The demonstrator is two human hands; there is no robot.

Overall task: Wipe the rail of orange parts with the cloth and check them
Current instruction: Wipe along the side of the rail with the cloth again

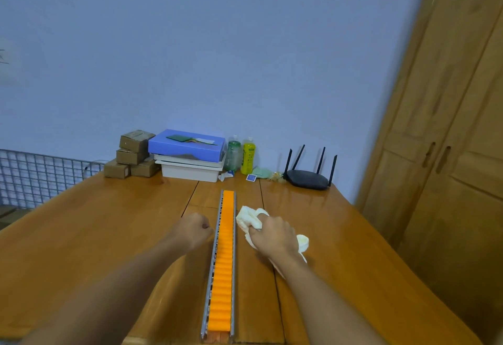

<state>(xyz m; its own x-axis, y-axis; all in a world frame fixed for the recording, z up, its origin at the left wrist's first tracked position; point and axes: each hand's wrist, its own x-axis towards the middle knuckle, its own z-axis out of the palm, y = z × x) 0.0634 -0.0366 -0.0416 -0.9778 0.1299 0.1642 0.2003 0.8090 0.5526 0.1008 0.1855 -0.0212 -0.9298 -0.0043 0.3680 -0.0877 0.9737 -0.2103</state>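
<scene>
A long metal rail [212,268] filled with a row of orange parts [223,257] runs away from me down the middle of the wooden table [81,235]. My right hand [275,235] rests on the table just right of the rail, shut on a crumpled pale cloth [249,219] that sticks out ahead of and behind the fingers. My left hand [193,229] is a closed fist just left of the rail, holding nothing, close to the rail's edge.
At the table's far edge stand several small cardboard boxes [132,154], a blue box on white trays [187,154], two bottles [247,158], a black router [309,178] and small items. A wire grid [35,175] is at left, wooden doors [449,154] at right.
</scene>
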